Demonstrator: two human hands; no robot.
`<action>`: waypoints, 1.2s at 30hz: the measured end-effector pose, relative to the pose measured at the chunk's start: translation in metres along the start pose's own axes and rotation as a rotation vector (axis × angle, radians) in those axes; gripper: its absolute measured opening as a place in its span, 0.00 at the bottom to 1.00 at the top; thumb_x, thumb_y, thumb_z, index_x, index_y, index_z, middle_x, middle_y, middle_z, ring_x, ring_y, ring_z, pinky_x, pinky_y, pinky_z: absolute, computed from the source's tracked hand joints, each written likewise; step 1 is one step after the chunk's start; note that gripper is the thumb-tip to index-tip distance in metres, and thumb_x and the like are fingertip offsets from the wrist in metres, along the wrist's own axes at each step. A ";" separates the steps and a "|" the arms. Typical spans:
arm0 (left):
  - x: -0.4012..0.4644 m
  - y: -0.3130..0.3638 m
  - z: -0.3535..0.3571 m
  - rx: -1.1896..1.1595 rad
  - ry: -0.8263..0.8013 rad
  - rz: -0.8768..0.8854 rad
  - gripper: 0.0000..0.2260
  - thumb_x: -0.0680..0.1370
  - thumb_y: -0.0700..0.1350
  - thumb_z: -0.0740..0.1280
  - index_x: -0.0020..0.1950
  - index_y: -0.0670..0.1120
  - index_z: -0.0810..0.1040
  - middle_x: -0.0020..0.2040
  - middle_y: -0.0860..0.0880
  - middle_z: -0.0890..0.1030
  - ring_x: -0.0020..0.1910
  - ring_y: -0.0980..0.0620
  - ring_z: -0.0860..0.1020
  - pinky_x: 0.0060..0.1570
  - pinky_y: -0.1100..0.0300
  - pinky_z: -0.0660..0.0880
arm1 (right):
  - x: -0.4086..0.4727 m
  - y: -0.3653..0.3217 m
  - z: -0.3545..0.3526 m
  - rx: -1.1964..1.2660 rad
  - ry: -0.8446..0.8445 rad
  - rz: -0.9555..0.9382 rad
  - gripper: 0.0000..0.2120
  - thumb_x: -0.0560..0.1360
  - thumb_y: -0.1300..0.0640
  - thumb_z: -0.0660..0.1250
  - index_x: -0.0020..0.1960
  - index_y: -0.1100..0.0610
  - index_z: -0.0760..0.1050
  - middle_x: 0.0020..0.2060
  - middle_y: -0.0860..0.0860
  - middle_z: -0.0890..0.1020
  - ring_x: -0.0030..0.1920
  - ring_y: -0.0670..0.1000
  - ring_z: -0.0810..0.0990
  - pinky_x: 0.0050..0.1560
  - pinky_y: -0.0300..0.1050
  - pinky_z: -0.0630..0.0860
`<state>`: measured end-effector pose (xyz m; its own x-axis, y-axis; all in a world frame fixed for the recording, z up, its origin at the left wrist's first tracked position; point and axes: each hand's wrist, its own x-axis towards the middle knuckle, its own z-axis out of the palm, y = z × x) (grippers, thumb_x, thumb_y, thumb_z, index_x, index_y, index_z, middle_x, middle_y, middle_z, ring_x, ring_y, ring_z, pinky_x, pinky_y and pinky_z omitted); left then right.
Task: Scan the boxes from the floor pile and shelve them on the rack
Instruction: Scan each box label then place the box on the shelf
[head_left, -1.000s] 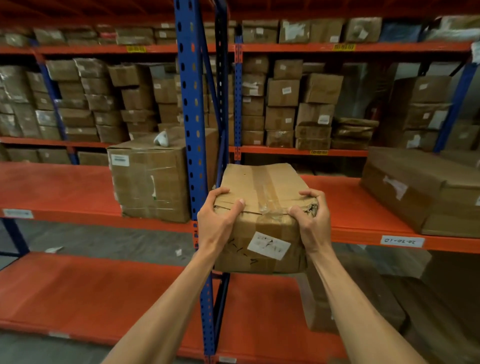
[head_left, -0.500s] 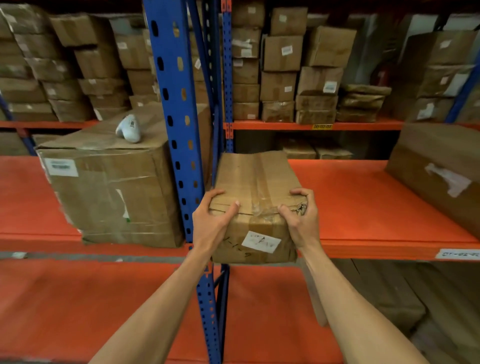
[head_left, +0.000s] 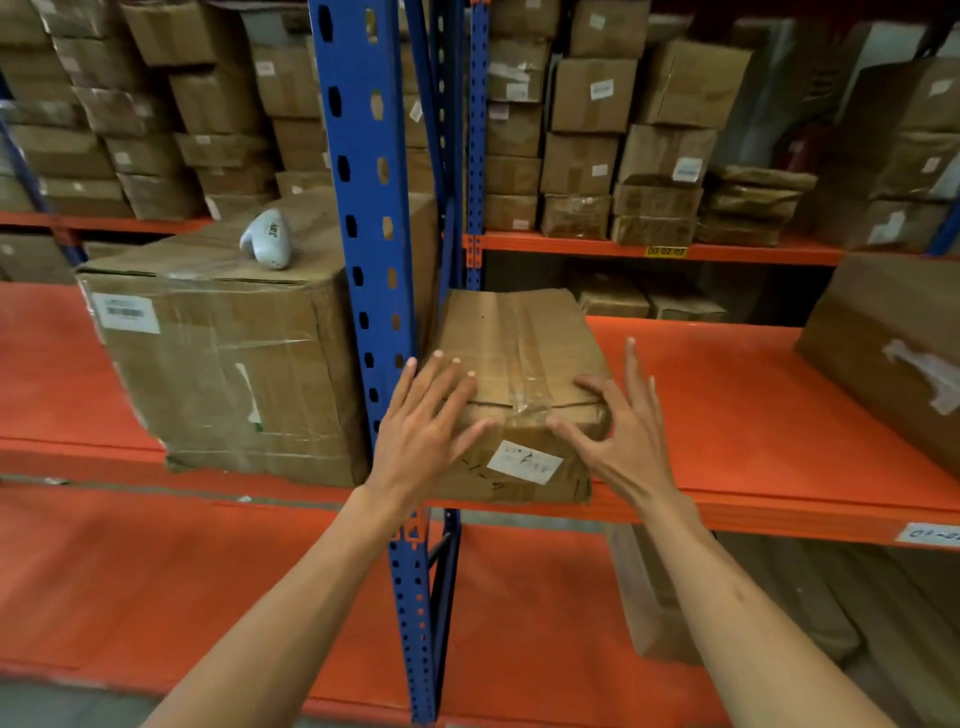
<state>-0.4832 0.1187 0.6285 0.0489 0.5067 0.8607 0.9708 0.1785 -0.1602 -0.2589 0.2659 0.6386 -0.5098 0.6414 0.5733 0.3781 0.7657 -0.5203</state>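
Note:
A small taped cardboard box (head_left: 511, 358) with a white label on its front sits on the orange shelf (head_left: 737, 415), just right of the blue upright (head_left: 363, 249). My left hand (head_left: 423, 426) lies with straight, spread fingers against the box's front left corner. My right hand (head_left: 621, 431) has its fingers spread at the front right corner, thumb and a fingertip near the cardboard. Neither hand grips the box. A white handheld scanner (head_left: 266, 239) lies on top of the large box (head_left: 223, 364) to the left.
Another big carton (head_left: 883, 343) stands at the shelf's right end. A lower orange shelf (head_left: 156, 597) runs below, with a box (head_left: 654, 613) under the right bay. Stacked cartons (head_left: 587, 135) fill the rack behind.
The box went forward and down onto the shelf. Both hands, which gripped its front corners, have let go and spread their fingers. The view moved closer to the rack.

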 end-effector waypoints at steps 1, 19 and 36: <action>-0.002 -0.003 -0.001 0.027 -0.058 0.029 0.25 0.83 0.60 0.59 0.69 0.42 0.77 0.69 0.42 0.77 0.72 0.43 0.72 0.72 0.41 0.65 | -0.002 0.001 0.001 -0.090 -0.032 -0.089 0.33 0.70 0.26 0.68 0.71 0.38 0.72 0.84 0.45 0.40 0.83 0.50 0.42 0.82 0.57 0.43; 0.011 -0.025 0.016 0.290 -0.355 0.135 0.30 0.85 0.57 0.44 0.78 0.35 0.59 0.77 0.34 0.61 0.77 0.40 0.60 0.77 0.47 0.56 | -0.003 -0.003 0.072 -0.599 0.130 -0.265 0.36 0.84 0.41 0.53 0.83 0.63 0.52 0.83 0.60 0.52 0.83 0.60 0.48 0.82 0.59 0.43; 0.011 -0.030 0.031 0.338 -0.406 0.133 0.31 0.85 0.56 0.39 0.79 0.35 0.54 0.78 0.36 0.59 0.79 0.41 0.56 0.78 0.49 0.49 | 0.006 0.001 0.076 -0.597 0.051 -0.228 0.34 0.83 0.42 0.55 0.82 0.63 0.57 0.81 0.61 0.59 0.82 0.61 0.55 0.81 0.60 0.47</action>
<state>-0.5191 0.1448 0.6279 0.0068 0.8163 0.5775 0.8297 0.3178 -0.4589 -0.3206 0.2671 0.5931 -0.5967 0.4495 0.6647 0.6372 0.7690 0.0520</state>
